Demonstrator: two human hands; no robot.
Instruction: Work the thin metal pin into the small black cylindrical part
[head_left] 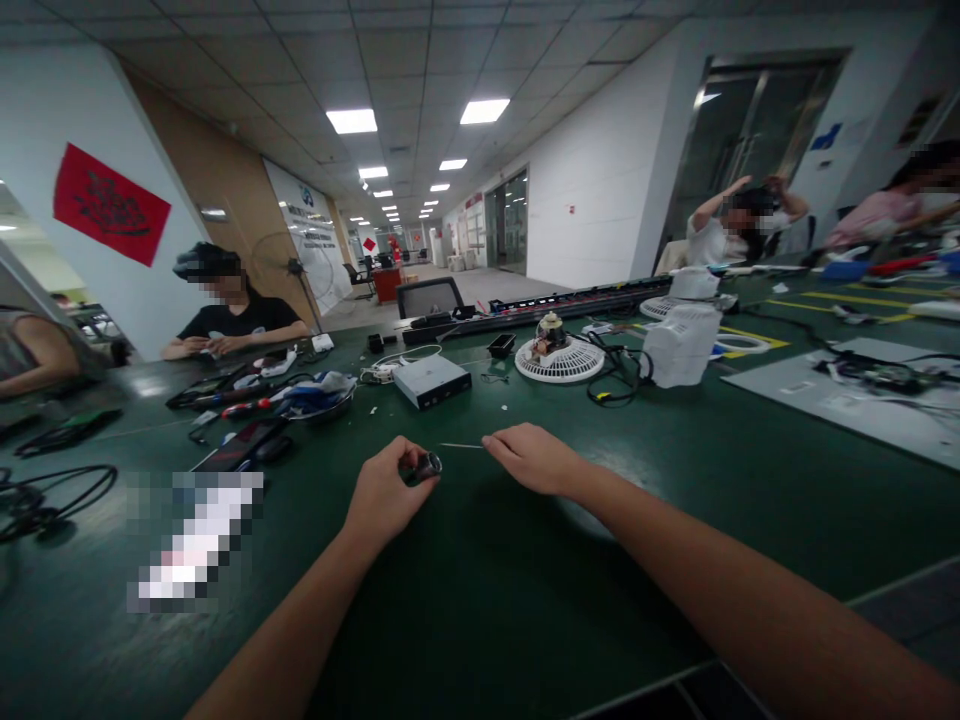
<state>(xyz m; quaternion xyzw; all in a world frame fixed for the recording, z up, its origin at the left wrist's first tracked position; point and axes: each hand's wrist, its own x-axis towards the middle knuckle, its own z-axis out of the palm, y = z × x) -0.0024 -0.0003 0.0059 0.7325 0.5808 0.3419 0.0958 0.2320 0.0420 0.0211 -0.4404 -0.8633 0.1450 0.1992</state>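
L hand (pixel 386 490) is curled shut round a small dark round spool w/ shiny rim (pixel 424 466), just over the dark green counter (pixel 525 600), R hand (pixel 529 458) pinches the thin pale wire (pixel 461 446) coming off it, so it looks mid-pull & next needs a slow, straight tug.

Ceiling panels (pixel 484 110) above the table (pixel 480 600) give bright, even light, a soft shadow lies on it under the right hand (pixel 529 458), and edges bend.
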